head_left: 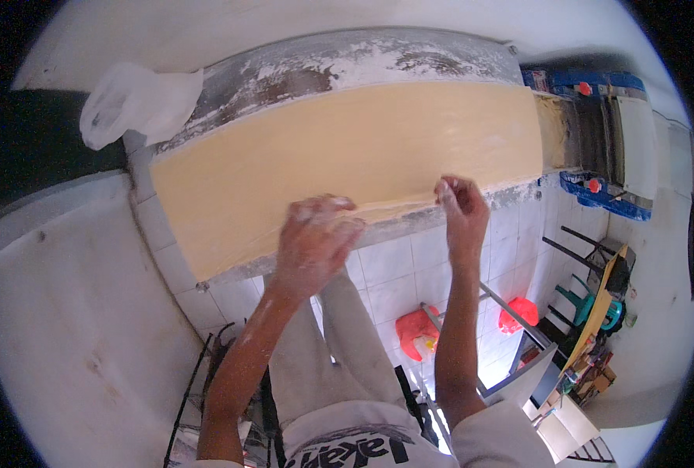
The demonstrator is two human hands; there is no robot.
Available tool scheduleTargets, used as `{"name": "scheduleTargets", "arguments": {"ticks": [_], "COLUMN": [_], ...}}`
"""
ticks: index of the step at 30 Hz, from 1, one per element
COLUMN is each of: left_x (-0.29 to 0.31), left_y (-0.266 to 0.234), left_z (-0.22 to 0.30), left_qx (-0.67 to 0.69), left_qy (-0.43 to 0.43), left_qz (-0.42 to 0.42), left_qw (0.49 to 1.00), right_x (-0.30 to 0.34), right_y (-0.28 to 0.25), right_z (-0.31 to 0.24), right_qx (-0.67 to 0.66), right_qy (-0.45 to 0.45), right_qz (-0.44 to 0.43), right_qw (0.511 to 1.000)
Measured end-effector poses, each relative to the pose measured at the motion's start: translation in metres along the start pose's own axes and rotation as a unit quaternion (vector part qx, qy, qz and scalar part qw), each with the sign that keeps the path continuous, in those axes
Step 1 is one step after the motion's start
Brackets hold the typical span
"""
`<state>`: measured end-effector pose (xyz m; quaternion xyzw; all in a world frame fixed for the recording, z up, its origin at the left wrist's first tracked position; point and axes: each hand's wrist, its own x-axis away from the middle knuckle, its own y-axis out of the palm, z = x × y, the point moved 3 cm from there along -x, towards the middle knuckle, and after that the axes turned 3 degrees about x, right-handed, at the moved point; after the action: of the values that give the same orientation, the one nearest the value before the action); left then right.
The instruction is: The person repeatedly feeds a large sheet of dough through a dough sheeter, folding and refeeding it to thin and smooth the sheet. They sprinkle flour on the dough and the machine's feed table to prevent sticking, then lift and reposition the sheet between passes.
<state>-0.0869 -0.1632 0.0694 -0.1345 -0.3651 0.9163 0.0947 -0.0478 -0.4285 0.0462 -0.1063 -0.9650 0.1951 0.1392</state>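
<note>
A long, smooth sheet of pale yellow dough (347,144) lies along a flour-dusted metal worktop (409,58). Its near edge looks slightly folded or raised between my hands. Flour whitens my left hand (316,234), which is over that near edge with its fingers bent and apart; I see nothing in it. Farther right, my right hand (464,207) is at the same edge, its thumb and fingers drawn together in a pinch. Whatever those fingertips hold, if anything, is hidden.
At the worktop's right end stands a roller machine (635,144) with blue side frames and red knobs. A white plastic bag (140,105) sits at the far left corner. Below right are a red stool (419,331), a metal frame (522,374) and green plastic furniture (577,300).
</note>
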Motion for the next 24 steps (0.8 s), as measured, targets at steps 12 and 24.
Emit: {"name": "scheduleTargets", "arguments": {"ticks": [12, 24], "left_x": [-0.018, -0.022], "left_y": [0.044, 0.046], "left_z": [-0.012, -0.007], "left_qx": [-0.062, -0.046], "left_qy": [0.050, 0.045], "left_qz": [-0.050, -0.089], "left_qw": [0.996, 0.994], "right_x": [0.085, 0.062], "right_y": [0.035, 0.010], "right_z": [0.043, 0.058], "right_qx": [-0.066, -0.162], "right_qy": [0.109, 0.120], "right_qz": [-0.090, 0.043], "right_qw": [0.988, 0.978]}}
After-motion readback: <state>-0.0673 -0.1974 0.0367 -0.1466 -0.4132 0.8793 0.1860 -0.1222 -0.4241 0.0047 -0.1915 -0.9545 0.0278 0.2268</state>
